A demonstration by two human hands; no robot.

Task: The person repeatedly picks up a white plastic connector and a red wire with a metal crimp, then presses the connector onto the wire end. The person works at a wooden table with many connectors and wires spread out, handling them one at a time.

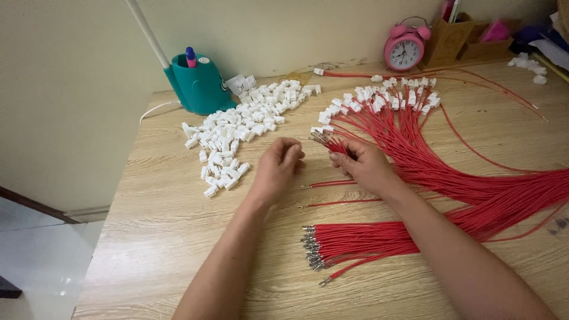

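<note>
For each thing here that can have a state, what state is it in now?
Left hand: fingers curled, holding nothing that shows.
Right hand: gripping a small bundle of red wires.
White connector housings: loose, heaped.
Wires with housings: fitted, fanned out.
Bare-terminal wires: bundled, lying flat.
Pink alarm clock: upright.

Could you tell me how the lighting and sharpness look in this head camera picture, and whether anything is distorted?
Head view: soft, even light, only faint shadows under the left hand and right hand; the white connectors are slightly washed out; the table edges splay outward, a wide-angle effect; the red wires look sharp, the pink clock slightly softer.
</note>
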